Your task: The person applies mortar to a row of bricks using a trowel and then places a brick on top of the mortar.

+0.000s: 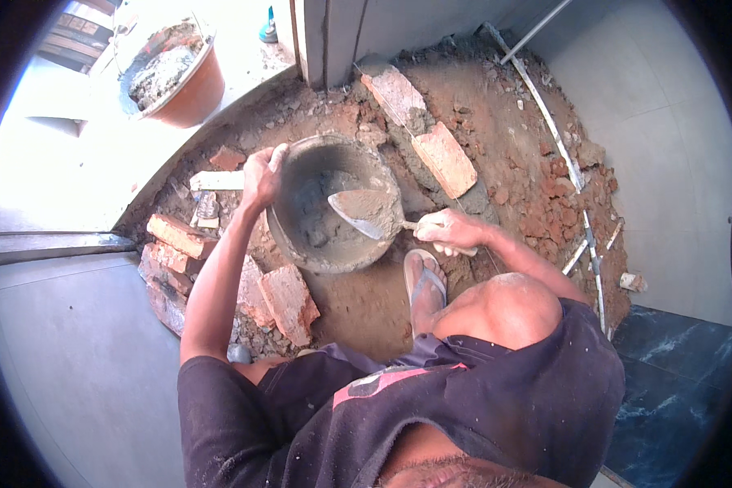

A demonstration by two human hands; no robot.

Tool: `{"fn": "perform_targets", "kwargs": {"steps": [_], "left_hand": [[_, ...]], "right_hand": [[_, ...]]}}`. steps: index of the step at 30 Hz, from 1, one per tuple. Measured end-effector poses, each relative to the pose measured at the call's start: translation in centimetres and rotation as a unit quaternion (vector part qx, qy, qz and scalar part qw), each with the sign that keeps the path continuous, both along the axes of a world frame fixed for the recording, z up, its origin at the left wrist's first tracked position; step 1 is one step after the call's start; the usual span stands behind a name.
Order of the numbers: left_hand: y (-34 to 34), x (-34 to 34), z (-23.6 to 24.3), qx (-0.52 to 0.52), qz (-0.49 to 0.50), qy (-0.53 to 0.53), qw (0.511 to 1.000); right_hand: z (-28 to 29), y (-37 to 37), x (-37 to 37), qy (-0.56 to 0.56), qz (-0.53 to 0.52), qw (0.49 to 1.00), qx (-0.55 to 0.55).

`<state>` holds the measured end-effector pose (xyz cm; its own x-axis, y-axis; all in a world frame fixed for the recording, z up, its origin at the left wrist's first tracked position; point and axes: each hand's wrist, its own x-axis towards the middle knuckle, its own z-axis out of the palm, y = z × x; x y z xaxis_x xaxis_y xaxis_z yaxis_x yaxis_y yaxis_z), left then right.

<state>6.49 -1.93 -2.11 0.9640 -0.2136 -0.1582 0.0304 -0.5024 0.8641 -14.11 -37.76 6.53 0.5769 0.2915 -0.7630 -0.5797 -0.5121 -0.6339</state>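
Note:
My left hand [262, 176] is closed on the left rim of a round mortar bucket [289, 229], its thumb along the top edge. Grey wet mortar [317, 203] coats the inside and lies at the bottom. In my right hand [450, 231] is the handle of a pointing trowel [363, 210]. The trowel's mortar-smeared blade hangs over the right part of the bucket, tip to the left. Beyond the bucket, two bricks [445, 159] lie in a slanting row beside a stretched string. How the left fingers wrap under the rim is partly hidden.
Several loose bricks [286, 302] lie left of my legs. An orange bucket [195, 91] of mortar stands on the pale ledge at the upper left. White pipes [545, 114] and brick rubble [557, 199] lie to the right. My sandalled foot [425, 286] is close to the mortar bucket.

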Motion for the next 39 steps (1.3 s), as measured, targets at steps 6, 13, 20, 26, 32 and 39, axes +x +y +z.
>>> {"fn": "perform_targets", "kwargs": {"steps": [6, 13, 20, 26, 32, 39], "left_hand": [[0.0, -0.4, 0.9, 0.001, -0.001, -0.026, 1.000], [-0.3, -0.8, 1.2, -0.010, 0.007, -0.040, 0.999], [0.1, -0.3, 0.3, 0.009, -0.014, -0.037, 0.999], [-0.6, -1.1, 1.1, -0.083, -0.004, -0.019, 0.996], [0.5, -1.4, 2.2, -0.008, -0.003, -0.027, 1.000], [0.0, -0.3, 0.3, -0.068, -0.006, -0.008, 0.998]], "right_hand": [[0.4, -4.5, -2.2, 0.043, -0.017, 0.999, -0.002], [4.1, -9.9, -2.9, -0.027, -0.065, 0.985, -0.159], [-0.5, -13.3, -0.4, -0.220, -0.131, 0.907, -0.336], [-2.8, -13.8, 2.1, -0.225, -0.103, 0.892, -0.378], [-0.4, -9.8, 5.3, -0.154, -0.103, 0.927, -0.325], [-7.4, -14.6, 7.4, -0.209, -0.097, 0.939, -0.256]]}}
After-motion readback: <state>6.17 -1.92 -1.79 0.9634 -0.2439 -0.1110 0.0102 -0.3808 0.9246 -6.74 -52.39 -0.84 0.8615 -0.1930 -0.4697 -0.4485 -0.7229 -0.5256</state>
